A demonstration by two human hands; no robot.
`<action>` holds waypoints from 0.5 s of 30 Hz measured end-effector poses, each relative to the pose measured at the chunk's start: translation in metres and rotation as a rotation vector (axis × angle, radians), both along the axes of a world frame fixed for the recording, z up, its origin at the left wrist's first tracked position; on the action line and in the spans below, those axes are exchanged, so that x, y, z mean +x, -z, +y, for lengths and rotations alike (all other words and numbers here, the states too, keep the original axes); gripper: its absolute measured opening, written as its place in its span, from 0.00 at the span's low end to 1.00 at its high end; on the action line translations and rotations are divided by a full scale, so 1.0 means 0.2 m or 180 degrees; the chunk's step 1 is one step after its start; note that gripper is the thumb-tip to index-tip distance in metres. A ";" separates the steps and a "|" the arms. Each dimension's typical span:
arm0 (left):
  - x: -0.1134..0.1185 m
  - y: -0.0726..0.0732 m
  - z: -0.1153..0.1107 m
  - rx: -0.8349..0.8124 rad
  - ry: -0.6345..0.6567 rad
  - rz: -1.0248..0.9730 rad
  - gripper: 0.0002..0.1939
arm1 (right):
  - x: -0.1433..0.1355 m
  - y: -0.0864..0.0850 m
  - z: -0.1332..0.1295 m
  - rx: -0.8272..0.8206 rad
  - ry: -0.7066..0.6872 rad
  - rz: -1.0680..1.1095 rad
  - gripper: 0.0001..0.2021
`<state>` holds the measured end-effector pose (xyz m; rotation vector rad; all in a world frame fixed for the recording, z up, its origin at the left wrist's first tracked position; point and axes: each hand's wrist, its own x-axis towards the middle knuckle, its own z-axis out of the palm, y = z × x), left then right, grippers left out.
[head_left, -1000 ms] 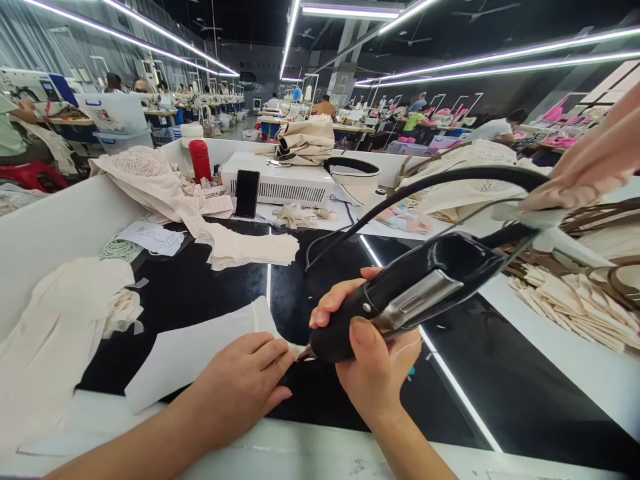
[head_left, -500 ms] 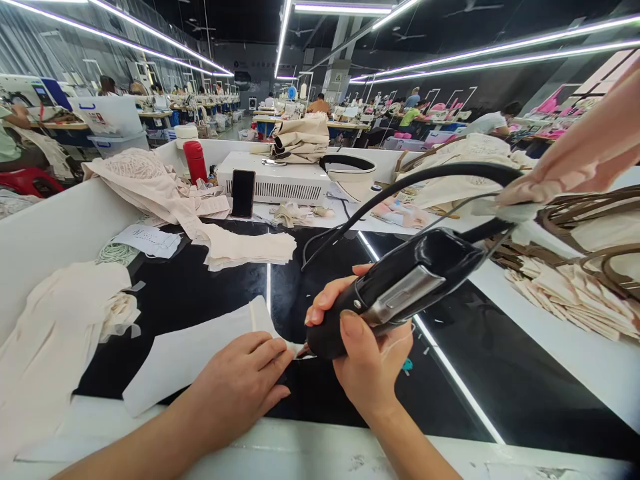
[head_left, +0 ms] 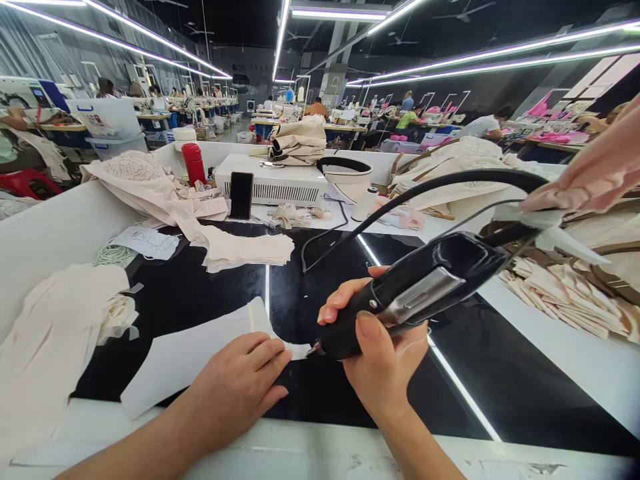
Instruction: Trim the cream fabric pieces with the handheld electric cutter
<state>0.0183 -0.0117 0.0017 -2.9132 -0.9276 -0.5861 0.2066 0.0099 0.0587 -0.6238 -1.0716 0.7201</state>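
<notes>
Right hand point(head_left: 383, 353) clamped on a black tool point(head_left: 423, 293); left hand point(head_left: 237, 380), thumb spread, lying on a white piece point(head_left: 185, 353) (partly hidden by it); both forearms point(head_left: 417, 437) cut off.

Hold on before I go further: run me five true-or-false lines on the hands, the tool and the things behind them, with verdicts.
1. The left hand rests on the white piece. True.
2. The right hand grips the black tool. True.
3. The tool's tip points away from the left hand. False: it points toward that hand's side.
4. The phone lies flat under the tool. False: it stands upright in front of the white box.
5. The red bottle is left of the phone in the picture. True.
</notes>
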 end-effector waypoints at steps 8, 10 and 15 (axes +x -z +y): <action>0.00 0.00 0.00 0.0048 0.0033 -0.0036 0.17 | -0.01 0.00 0.00 -0.0038 0.0063 -0.0026 0.18; 0.00 0.00 0.00 0.0038 0.0035 -0.0026 0.17 | -0.01 0.00 0.00 -0.0040 0.0053 -0.0027 0.17; -0.03 -0.02 0.00 -0.0205 0.0029 -0.0138 0.17 | -0.01 0.00 0.01 -0.0095 0.0076 -0.0051 0.16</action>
